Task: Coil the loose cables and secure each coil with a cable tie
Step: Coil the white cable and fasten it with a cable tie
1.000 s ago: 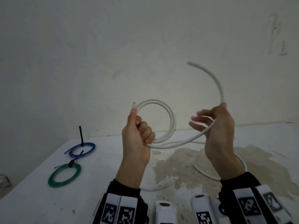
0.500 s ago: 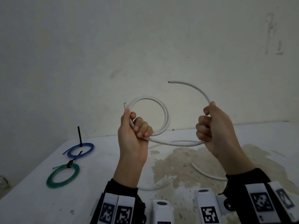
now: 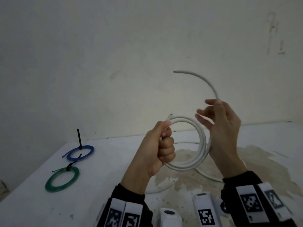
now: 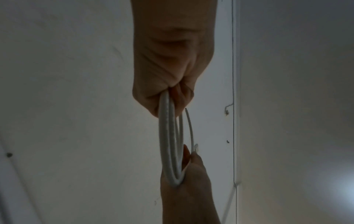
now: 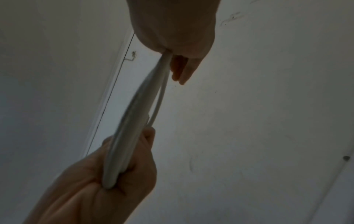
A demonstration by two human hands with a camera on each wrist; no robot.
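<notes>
I hold a white cable (image 3: 202,145) up in front of me, wound into a coil of about two turns. My left hand (image 3: 161,145) grips the coil's left side in a fist, with one cut end (image 3: 170,115) poking out above the thumb. On the coil's right side is my right hand (image 3: 221,128), its fingers straight and blurred, the cable lying in the web by the thumb. From there the free tail (image 3: 205,79) arcs up and to the left. The left wrist view shows the coil (image 4: 168,136) edge-on between both hands; so does the right wrist view (image 5: 138,121).
A blue coil (image 3: 82,152) and a green coil (image 3: 63,179), each with a black tie, lie at the left of the white table (image 3: 32,202). More loose white cable (image 3: 206,175) lies on the stained patch under my hands. A wall stands close behind.
My right hand has swung closer to the left and opened its fist, laying another turn onto the coil. Both hands sit lower, and the free tail now arcs higher.
</notes>
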